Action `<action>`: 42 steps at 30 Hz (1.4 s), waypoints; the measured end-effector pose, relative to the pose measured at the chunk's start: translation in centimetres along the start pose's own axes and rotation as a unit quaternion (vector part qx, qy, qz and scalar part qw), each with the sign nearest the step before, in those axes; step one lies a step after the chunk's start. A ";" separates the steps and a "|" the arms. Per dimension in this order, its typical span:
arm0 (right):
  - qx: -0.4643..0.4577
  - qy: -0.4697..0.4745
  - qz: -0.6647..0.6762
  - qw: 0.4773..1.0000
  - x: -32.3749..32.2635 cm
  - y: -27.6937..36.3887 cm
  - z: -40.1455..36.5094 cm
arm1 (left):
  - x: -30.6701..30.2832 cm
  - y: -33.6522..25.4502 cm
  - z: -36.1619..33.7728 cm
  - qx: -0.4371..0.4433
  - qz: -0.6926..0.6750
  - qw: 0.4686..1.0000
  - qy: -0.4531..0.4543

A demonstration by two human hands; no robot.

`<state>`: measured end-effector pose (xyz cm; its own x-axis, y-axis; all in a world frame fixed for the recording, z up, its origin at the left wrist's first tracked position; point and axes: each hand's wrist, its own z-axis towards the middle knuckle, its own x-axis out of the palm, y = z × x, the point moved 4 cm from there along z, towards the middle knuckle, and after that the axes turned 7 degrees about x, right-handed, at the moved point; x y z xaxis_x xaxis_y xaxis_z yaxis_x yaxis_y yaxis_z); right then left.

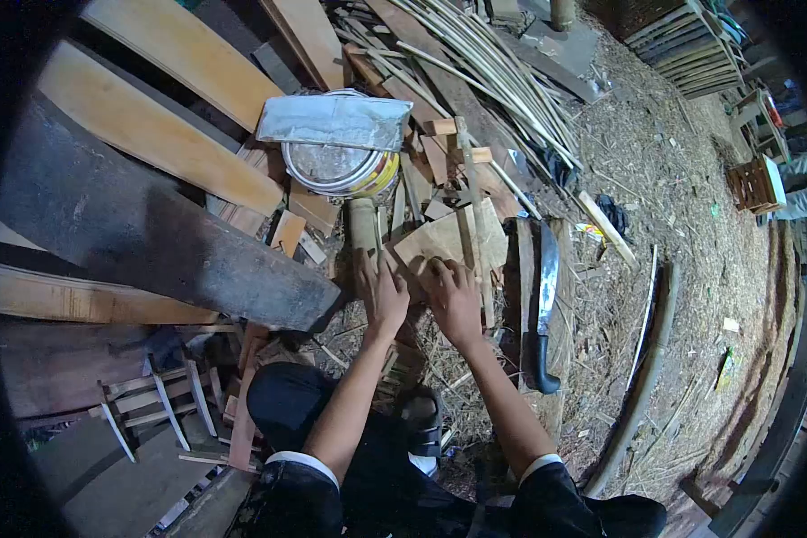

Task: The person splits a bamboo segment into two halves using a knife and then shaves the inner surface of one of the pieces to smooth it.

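My left hand (384,298) is closed around the lower end of a short, round piece of bamboo (362,224); its grip is partly hidden. Close beside it, my right hand (455,298) has its fingers curled on the near edge of a flat, light wooden board (448,242). A narrow wooden strip (469,229) crosses that board lengthwise. To the right of my right hand, a machete (547,287) with a black handle lies on a plank (560,314).
A white bucket (341,168) with a dusty plastic packet (336,121) on top stands ahead. Wide planks (152,125) extend to the left, with a dark board (152,224) below. Thin sticks (493,63) lie ahead, and a pole (641,386) rests on the shavings-covered floor.
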<state>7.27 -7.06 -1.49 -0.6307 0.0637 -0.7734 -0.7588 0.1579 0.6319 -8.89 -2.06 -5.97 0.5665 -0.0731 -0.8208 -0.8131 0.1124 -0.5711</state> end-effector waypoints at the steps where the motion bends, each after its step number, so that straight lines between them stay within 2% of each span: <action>1: -0.004 0.003 0.006 1.000 1.1 -0.2 0.4 | -1.3 -0.4 -0.2 -0.004 0.006 1.000 -0.003; 3: -0.017 -0.017 -0.086 0.996 2.7 -0.6 0.4 | -3.5 -1.1 -1.5 -0.015 0.169 0.985 0.029; 4: -0.003 -0.009 -0.066 0.998 2.3 -0.2 0.2 | -2.6 0.8 -1.5 0.013 0.089 0.995 0.033; 5: -0.005 -0.006 -0.062 0.998 2.4 0.0 -0.2 | -1.6 2.3 -2.1 0.009 0.092 0.995 0.032; 7: 0.005 0.000 -0.074 0.997 2.8 -0.2 -0.5 | -1.6 2.0 -1.9 0.003 0.046 0.994 0.099; 9: -0.027 -0.033 -0.072 0.996 2.9 -0.2 -0.9 | -2.0 2.0 -2.6 0.028 0.074 0.992 0.096; 11: -0.006 -0.034 -0.055 0.998 2.9 0.1 -1.2 | -1.8 3.2 -2.7 0.055 0.080 0.991 0.094; 13: 0.000 -0.030 -0.026 0.999 3.2 0.3 -1.5 | -2.9 2.5 -2.6 0.041 0.080 0.991 0.100; 15: 0.011 -0.027 0.003 1.000 3.2 0.8 -2.0 | -3.7 1.2 -2.5 0.112 0.069 0.990 0.044; 16: 0.010 -0.014 0.047 0.999 2.5 1.7 -2.1 | -4.2 0.1 -2.1 0.117 0.070 0.990 0.043; 18: -0.006 0.011 0.112 0.994 0.7 3.1 -2.1 | -6.7 -3.0 -1.2 0.166 0.053 0.983 -0.061; 19: -0.004 0.007 0.112 0.994 0.0 3.7 -2.1 | -8.8 -5.2 -0.5 0.105 0.015 0.993 -0.059; 21: -0.048 -0.025 0.229 0.972 -1.5 4.9 -2.4 | -12.6 -9.6 0.5 0.099 -0.053 0.992 -0.065; 22: -0.068 -0.050 0.216 0.973 -2.4 5.3 -2.4 | -13.1 -10.6 0.6 0.151 -0.077 0.981 -0.091; 23: -0.066 -0.054 0.213 0.973 -3.2 5.7 -2.5 | -13.5 -11.4 0.7 0.154 -0.080 0.981 -0.089; 25: -0.024 -0.079 0.352 0.932 -4.9 6.0 -2.3 | -14.8 -13.3 0.7 0.191 -0.108 0.964 -0.150; 26: 0.018 -0.080 0.354 0.932 -5.8 6.0 -2.2 | -15.2 -14.2 0.8 0.184 -0.109 0.967 -0.135; 27: 0.017 -0.085 0.352 0.932 -6.9 6.0 -2.0 | -15.3 -15.2 0.6 0.189 -0.111 0.966 -0.135; 29: 0.040 -0.149 0.353 0.923 -9.6 5.3 -1.6 | -15.4 -17.8 0.5 0.242 -0.135 0.952 -0.129; 30: 0.028 -0.159 0.275 0.948 -11.0 4.8 -1.8 | -15.7 -19.0 0.7 0.217 -0.138 0.964 -0.066; 31: 0.034 -0.167 0.257 0.951 -12.2 4.2 -2.2 | -15.4 -19.6 0.9 0.225 -0.144 0.961 -0.066; 33: 0.011 -0.201 0.232 0.952 -14.6 3.2 -3.5 | -13.9 -21.0 0.8 0.302 -0.220 0.927 -0.007; 34: 0.048 -0.181 0.220 0.957 -14.4 1.7 -4.1 | -13.2 -22.0 0.4 0.338 -0.246 0.908 0.037; 35: 0.053 -0.187 0.210 0.958 -14.8 0.7 -4.8 | -12.2 -22.6 -0.1 0.342 -0.256 0.903 0.041; 37: 0.073 -0.133 0.223 0.963 -15.2 -0.9 -6.0 | -8.6 -22.6 -0.9 0.252 -0.346 0.894 0.131; 38: 0.081 -0.127 0.221 0.964 -15.9 -1.7 -6.7 | -7.3 -22.4 -1.2 0.234 -0.349 0.894 0.156; 39: 0.038 -0.163 0.177 0.970 -16.6 -2.8 -7.5 | -6.2 -22.3 -1.2 0.239 -0.353 0.890 0.160; 41: 0.158 -0.149 0.035 0.975 -17.1 -5.8 -10.1 | -4.5 -22.1 -1.3 0.249 -0.285 0.910 0.172; 42: 0.191 -0.176 -0.038 0.965 -15.5 -8.3 -12.1 | -4.0 -22.4 -1.4 0.245 -0.279 0.910 0.184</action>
<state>21.41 -21.32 5.90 -0.4310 0.3577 -0.8284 -0.6428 0.5226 0.5601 6.87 -5.63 10.07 0.7162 -0.5715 -0.4006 -0.2045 0.3769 -0.9034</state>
